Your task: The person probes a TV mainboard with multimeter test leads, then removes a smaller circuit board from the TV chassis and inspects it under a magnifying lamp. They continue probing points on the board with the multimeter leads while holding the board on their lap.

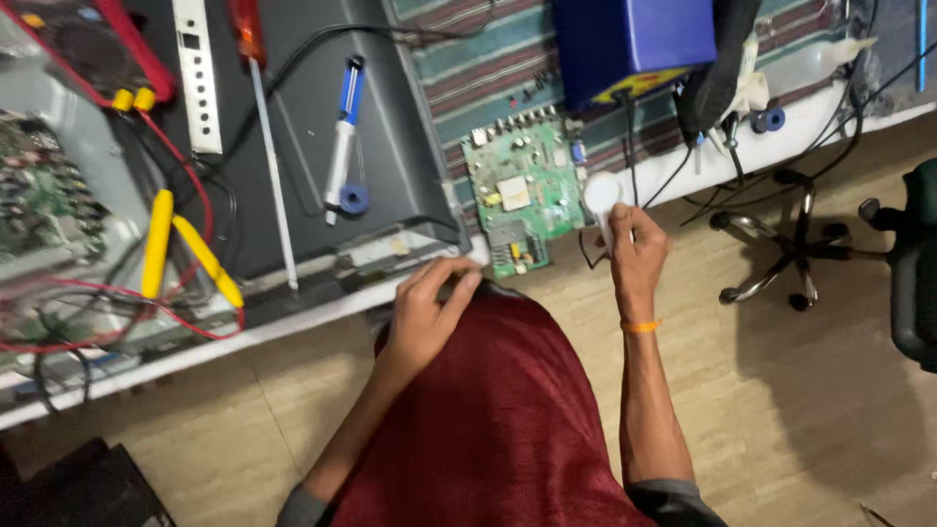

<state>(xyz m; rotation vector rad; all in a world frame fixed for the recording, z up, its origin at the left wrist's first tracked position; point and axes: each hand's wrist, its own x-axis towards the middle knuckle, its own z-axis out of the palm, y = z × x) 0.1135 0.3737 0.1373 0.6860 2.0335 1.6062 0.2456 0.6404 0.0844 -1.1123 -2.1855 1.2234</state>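
Green circuit board, one, lying on the striped mat at the bench edge, just beside the dark flat panel. Right hand raised at the board's right edge, fingers curled shut around one small white round-headed object, its head touching or just over the board's right side; cannot tell which. One orange band around the right wrist. Left hand resting on the maroon cloth over the lap, fingers bent and loosely together, fingertips at the bench edge just below the panel; whether gripping anything, cannot tell.

On the panel: one blue-and-white desoldering pump, one blue ring at its lower end, one long screwdriver with a red handle, one white perforated strip. To the left: two yellow probes side by side with red leads. One blue box at the top, just above the board. One second blue ring further right. One chrome chair base on the tan floor, well apart from the hands.
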